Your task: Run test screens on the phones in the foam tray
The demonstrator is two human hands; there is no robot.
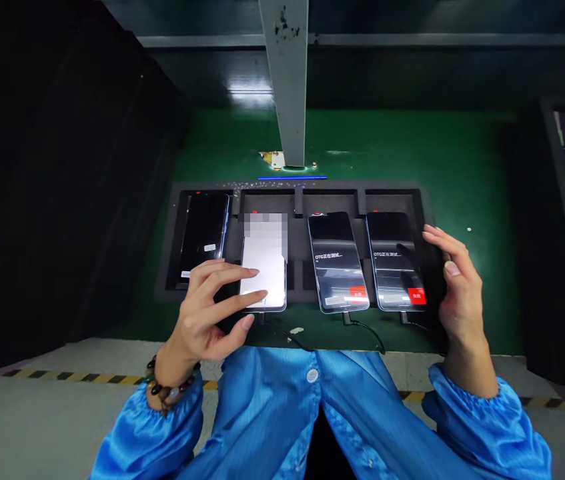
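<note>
My left hand (217, 303) hovers over or touches the lower part of a smartphone with a bright white screen (265, 257); its fingers are spread. To its left, a dark-screened smartphone (205, 230) lies in the black tray (297, 293). Two more smartphones, a middle one (338, 240) and a right one (393, 237), show dark screens with white Chinese text and a red box at the bottom right. At the tray's right edge rests my right hand (457, 280), fingers extended, beside the right smartphone and holding nothing that shows.
Short black cables, one with a plug (347, 319), run from the lower ends of phones. Behind the tray lies a blue pen-like stick (292, 178) on the green bench (387, 147). A grey metal post (289, 80) stands at the back. Dark shelving (562, 160) is at the right.
</note>
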